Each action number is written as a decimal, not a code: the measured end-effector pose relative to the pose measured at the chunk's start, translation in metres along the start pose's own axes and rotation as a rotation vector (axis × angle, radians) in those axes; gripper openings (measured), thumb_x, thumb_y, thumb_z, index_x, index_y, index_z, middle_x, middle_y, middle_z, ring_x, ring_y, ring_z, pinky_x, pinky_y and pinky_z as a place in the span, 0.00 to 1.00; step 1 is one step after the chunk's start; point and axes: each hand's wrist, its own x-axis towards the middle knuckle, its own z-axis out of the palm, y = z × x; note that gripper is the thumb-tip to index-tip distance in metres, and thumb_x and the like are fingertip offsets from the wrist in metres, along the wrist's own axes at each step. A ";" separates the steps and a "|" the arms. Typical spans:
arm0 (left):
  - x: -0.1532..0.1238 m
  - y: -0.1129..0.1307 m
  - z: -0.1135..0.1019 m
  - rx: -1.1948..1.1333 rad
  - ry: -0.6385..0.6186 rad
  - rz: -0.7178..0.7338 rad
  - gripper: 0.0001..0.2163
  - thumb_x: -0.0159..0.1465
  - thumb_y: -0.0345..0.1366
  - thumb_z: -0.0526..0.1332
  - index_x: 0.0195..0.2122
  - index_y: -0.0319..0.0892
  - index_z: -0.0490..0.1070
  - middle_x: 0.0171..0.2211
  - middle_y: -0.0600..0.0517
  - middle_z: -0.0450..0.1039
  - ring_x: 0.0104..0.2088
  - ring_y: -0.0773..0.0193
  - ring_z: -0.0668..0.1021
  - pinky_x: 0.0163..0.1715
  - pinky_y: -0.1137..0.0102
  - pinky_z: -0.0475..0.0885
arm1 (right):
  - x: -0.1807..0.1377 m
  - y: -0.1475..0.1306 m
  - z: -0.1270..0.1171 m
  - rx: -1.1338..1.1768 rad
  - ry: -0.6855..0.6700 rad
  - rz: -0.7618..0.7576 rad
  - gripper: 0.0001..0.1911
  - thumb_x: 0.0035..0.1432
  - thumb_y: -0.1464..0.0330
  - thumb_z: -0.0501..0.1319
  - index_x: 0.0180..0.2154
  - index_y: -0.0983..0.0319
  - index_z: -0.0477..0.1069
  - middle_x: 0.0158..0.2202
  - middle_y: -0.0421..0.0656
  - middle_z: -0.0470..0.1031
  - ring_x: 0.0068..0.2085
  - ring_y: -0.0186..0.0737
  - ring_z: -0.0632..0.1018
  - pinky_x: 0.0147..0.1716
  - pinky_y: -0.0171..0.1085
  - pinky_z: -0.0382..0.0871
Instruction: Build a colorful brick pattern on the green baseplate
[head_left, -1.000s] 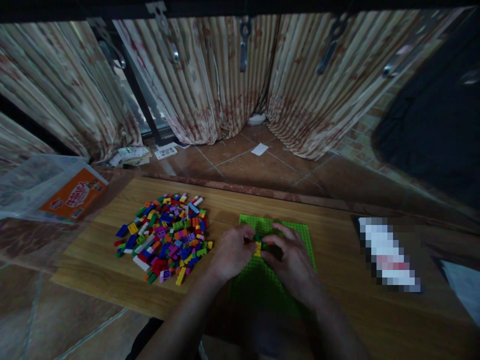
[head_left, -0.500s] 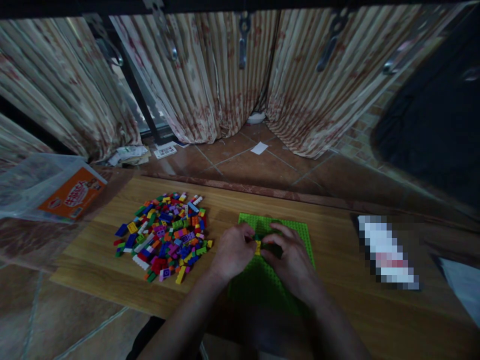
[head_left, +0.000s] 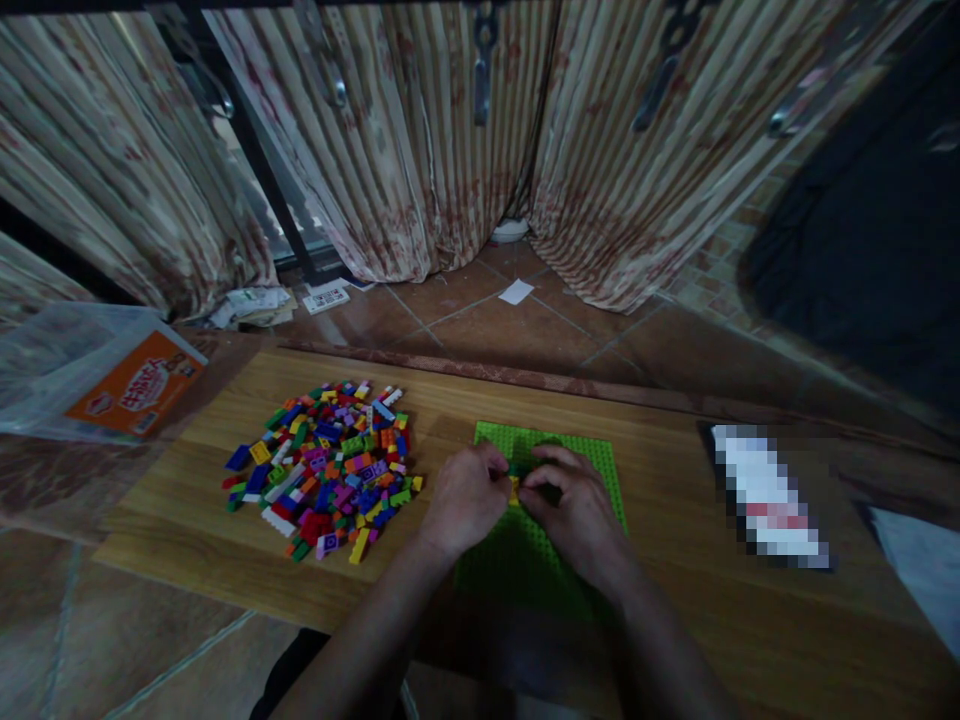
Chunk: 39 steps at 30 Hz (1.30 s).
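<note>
Over a green studded baseplate on the wooden table, my two hands meet at a small yellow brick. My left hand has its thumb and fingers closed at the brick's left side. From the right, my right hand pinches the same brick with thumb and forefinger, the other fingers curled above. Just behind the yellow brick shows a dark green piece, partly covered by the fingers. Whether the yellow brick is pressed onto the baseplate cannot be made out.
A pile of mixed coloured bricks lies left of the baseplate on the table. At the far left stands a clear plastic container with an orange label. A blurred-out object and a pale sheet lie to the right.
My hands stay at the yellow brick, with only a slight shift of the fingers. The whole view has moved a little.
</note>
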 end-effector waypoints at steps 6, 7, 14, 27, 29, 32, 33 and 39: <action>-0.001 0.001 -0.001 0.015 -0.009 0.014 0.07 0.56 0.26 0.58 0.31 0.42 0.74 0.29 0.53 0.78 0.32 0.64 0.77 0.31 0.71 0.68 | 0.002 0.001 0.003 0.023 0.026 0.013 0.06 0.52 0.72 0.64 0.26 0.57 0.77 0.46 0.45 0.76 0.50 0.47 0.73 0.51 0.51 0.65; -0.001 0.001 -0.001 0.015 -0.012 0.017 0.07 0.56 0.26 0.58 0.31 0.42 0.74 0.29 0.53 0.77 0.32 0.64 0.77 0.31 0.72 0.68 | 0.001 0.001 0.004 0.026 0.034 0.010 0.06 0.52 0.72 0.64 0.25 0.57 0.76 0.46 0.45 0.76 0.49 0.47 0.73 0.51 0.51 0.65; 0.000 -0.001 0.001 0.047 -0.003 0.013 0.07 0.56 0.27 0.58 0.30 0.42 0.75 0.29 0.52 0.78 0.32 0.63 0.77 0.31 0.71 0.67 | 0.000 0.003 0.009 0.056 0.064 0.002 0.06 0.52 0.72 0.64 0.25 0.57 0.76 0.45 0.45 0.76 0.49 0.47 0.73 0.50 0.50 0.66; -0.003 0.004 0.003 0.092 0.022 -0.009 0.06 0.57 0.27 0.58 0.29 0.42 0.73 0.29 0.51 0.77 0.32 0.62 0.77 0.31 0.69 0.66 | 0.002 0.004 0.009 0.109 0.036 0.065 0.07 0.52 0.70 0.64 0.23 0.57 0.76 0.46 0.46 0.75 0.49 0.48 0.73 0.50 0.51 0.66; -0.003 0.002 0.003 0.072 0.021 0.005 0.06 0.57 0.27 0.58 0.28 0.42 0.73 0.30 0.51 0.77 0.32 0.62 0.77 0.32 0.70 0.66 | 0.002 0.003 0.008 0.113 0.029 0.077 0.07 0.52 0.70 0.64 0.23 0.57 0.76 0.46 0.46 0.75 0.50 0.48 0.73 0.51 0.52 0.65; -0.002 -0.001 0.001 0.047 0.002 0.022 0.07 0.58 0.27 0.57 0.29 0.42 0.73 0.30 0.51 0.77 0.33 0.63 0.77 0.32 0.70 0.66 | 0.003 0.003 0.006 0.121 0.009 0.088 0.07 0.52 0.70 0.63 0.23 0.57 0.77 0.46 0.45 0.76 0.50 0.48 0.73 0.52 0.52 0.64; -0.002 -0.002 0.000 0.041 -0.011 0.028 0.07 0.58 0.27 0.57 0.30 0.42 0.74 0.30 0.51 0.77 0.33 0.63 0.77 0.33 0.71 0.67 | 0.003 0.003 0.006 0.123 -0.002 0.093 0.07 0.52 0.70 0.64 0.24 0.57 0.77 0.46 0.45 0.76 0.50 0.48 0.73 0.52 0.52 0.64; -0.001 -0.006 -0.013 0.089 -0.097 0.061 0.08 0.60 0.29 0.56 0.29 0.41 0.75 0.30 0.51 0.77 0.33 0.64 0.77 0.31 0.72 0.66 | 0.005 0.003 -0.001 0.135 -0.065 0.108 0.06 0.53 0.68 0.64 0.26 0.57 0.79 0.48 0.45 0.75 0.52 0.47 0.72 0.53 0.49 0.62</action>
